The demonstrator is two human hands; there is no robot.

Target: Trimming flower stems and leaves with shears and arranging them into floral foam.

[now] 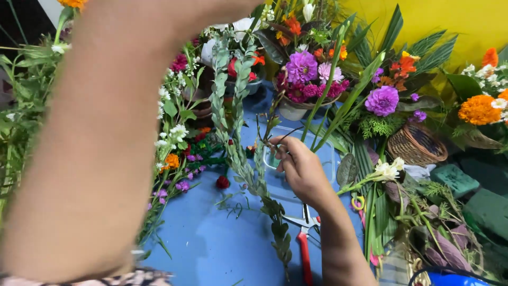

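Observation:
My right hand (pixel 302 170) is closed around the lower ends of a few long green bud stems (pixel 338 92) that rise up and to the right, above a clear plastic box (pixel 324 153). My left forearm (pixel 100 143) fills the left foreground and rises out of the top edge, so its hand is hidden. A long grey-green leafy sprig (pixel 239 132) hangs from near the top of the view down past my right hand to the blue table (pixel 211 243). Whether the left hand holds it, I cannot tell.
Red-handled scissors (pixel 305 238) lie just under my right wrist. Flower arrangements with purple blooms (pixel 301 66) stand behind, beside a wicker basket (pixel 416 145), green foam blocks (pixel 456 179), orange marigolds (pixel 479 109) and white flowers (pixel 388 169). Loose white-flowered stems (pixel 172 132) lie at the left.

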